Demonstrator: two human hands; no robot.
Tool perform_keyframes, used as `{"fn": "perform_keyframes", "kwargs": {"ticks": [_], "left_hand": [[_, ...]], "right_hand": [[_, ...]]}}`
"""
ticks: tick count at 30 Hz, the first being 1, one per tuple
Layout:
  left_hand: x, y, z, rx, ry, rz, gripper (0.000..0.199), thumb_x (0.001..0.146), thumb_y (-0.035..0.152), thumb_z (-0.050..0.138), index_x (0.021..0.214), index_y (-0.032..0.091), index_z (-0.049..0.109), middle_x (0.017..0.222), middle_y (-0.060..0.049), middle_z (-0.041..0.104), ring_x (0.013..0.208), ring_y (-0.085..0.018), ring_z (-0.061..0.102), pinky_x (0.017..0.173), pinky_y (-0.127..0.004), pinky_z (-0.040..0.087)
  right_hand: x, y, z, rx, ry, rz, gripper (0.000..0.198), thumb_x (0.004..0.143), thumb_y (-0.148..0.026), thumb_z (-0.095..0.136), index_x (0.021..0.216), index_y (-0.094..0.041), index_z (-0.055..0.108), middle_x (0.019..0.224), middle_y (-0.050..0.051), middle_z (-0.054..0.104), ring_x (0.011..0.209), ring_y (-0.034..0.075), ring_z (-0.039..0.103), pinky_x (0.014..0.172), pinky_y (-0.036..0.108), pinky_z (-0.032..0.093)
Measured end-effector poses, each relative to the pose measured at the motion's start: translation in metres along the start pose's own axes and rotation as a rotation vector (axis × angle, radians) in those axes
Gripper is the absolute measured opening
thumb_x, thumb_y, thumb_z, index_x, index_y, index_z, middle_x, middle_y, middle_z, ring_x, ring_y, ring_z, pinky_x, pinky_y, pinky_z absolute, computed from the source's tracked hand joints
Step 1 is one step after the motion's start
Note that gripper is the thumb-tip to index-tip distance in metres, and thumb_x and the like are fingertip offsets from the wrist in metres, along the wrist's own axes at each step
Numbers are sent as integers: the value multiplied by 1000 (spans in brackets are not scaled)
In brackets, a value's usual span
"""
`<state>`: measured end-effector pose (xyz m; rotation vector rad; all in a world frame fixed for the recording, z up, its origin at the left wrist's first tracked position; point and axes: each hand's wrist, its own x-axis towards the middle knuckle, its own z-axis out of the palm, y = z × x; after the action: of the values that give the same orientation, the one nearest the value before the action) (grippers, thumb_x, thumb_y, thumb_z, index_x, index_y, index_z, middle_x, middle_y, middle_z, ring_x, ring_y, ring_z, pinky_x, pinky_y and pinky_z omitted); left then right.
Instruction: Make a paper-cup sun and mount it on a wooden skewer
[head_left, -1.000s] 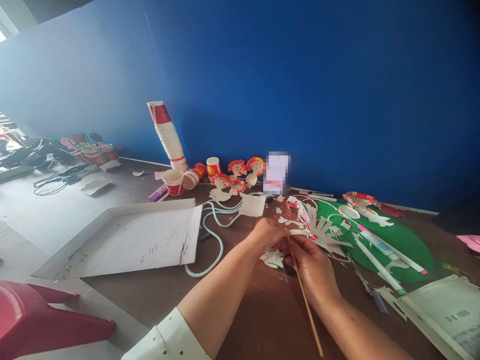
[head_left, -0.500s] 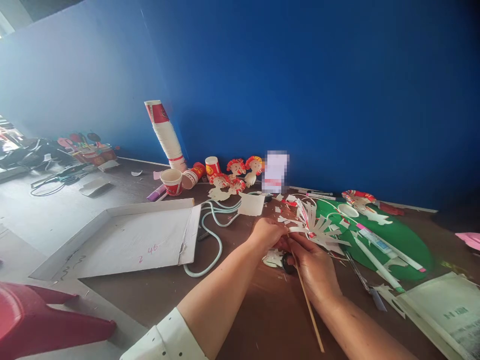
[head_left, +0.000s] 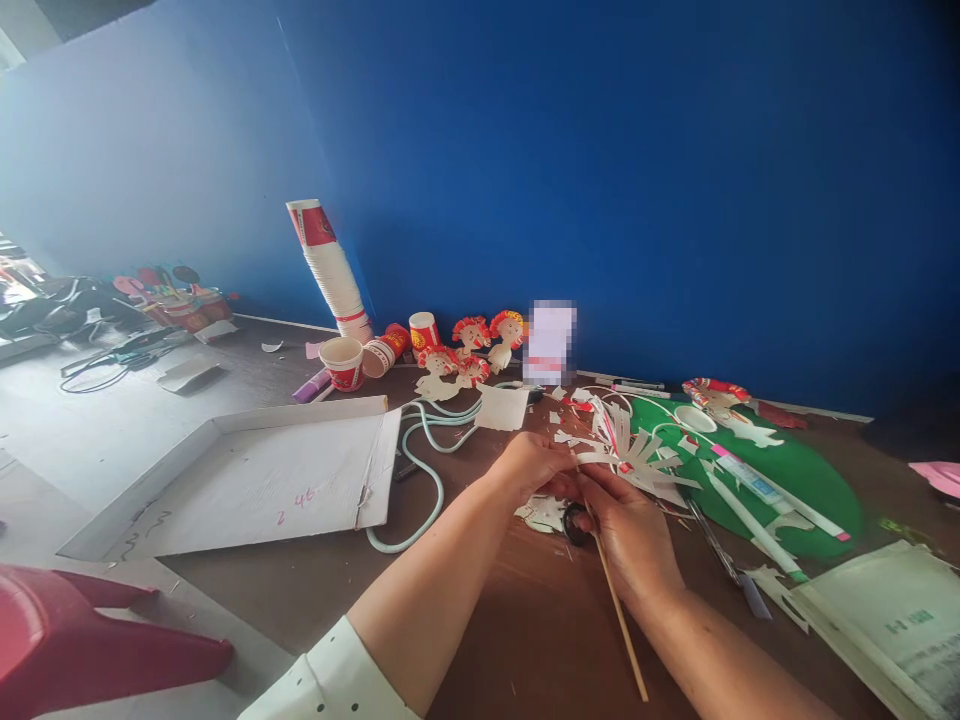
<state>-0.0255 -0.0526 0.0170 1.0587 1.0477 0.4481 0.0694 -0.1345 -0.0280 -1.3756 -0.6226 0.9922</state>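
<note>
Little has moved since the earlier frames: we see the wooden stick (head_left: 621,625) sitting slightly higher, its tip now apparently poking up between the fingertips, while both hands hold about the same place and the whole view drifts a touch left. Stick runs from centre frame down to the lower right, slanted over the brown tabletop (head_left: 480,665). Right hand (head_left: 634,530): we read thumb and fingers pinching the stick near its upper end. Left hand (head_left: 531,466): fingertips bunched at that same end; we can't tell whether they nip the stick or the white paper strip (head_left: 596,458) beside it. Fringed paper cup (head_left: 646,462) lies just right of the strip, black round item (head_left: 576,524) partly under the right hand. Risks, as we judge: strip slips or creases if the left fingertips loosen or pull too hard; stick twists if its long free end gets bumped by the right forearm; loose fringe could snag the fingers, being so close.
</note>
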Motion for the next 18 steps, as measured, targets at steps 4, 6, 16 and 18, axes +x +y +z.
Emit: {"fn": "perform_keyframes", "kwargs": {"ticks": [4,6,16,18], "left_hand": [[1,0,-3,19,-22,37,8,73,14,65,67,11,62,56,-3,62,51,-12,61,51,-20,45],[2,-1,-4,27,-4,37,8,73,13,66,67,11,61,56,-2,62,50,-12,61,51,-20,46],[5,-3,-2,23,13,5,8,73,15,67,70,11,62,61,-2,63,49,-10,59,50,-19,44],[6,-3,-3,20,-4,9,8,73,15,66,68,12,61,59,-1,62,48,-10,59,49,-19,44]], "right_hand": [[0,0,0,16,0,4,35,68,-39,71,95,-17,70,66,0,64,44,7,44,40,21,32],[0,-1,0,16,-5,-2,35,68,-40,70,96,-18,70,66,0,64,45,8,45,41,20,33],[-4,-1,-3,-146,-21,-74,39,74,-48,63,100,-20,67,76,2,68,48,11,51,46,23,38],[-4,-1,-2,-160,-23,-88,38,73,-48,63,98,-20,67,76,1,68,48,11,52,46,23,38]]}}
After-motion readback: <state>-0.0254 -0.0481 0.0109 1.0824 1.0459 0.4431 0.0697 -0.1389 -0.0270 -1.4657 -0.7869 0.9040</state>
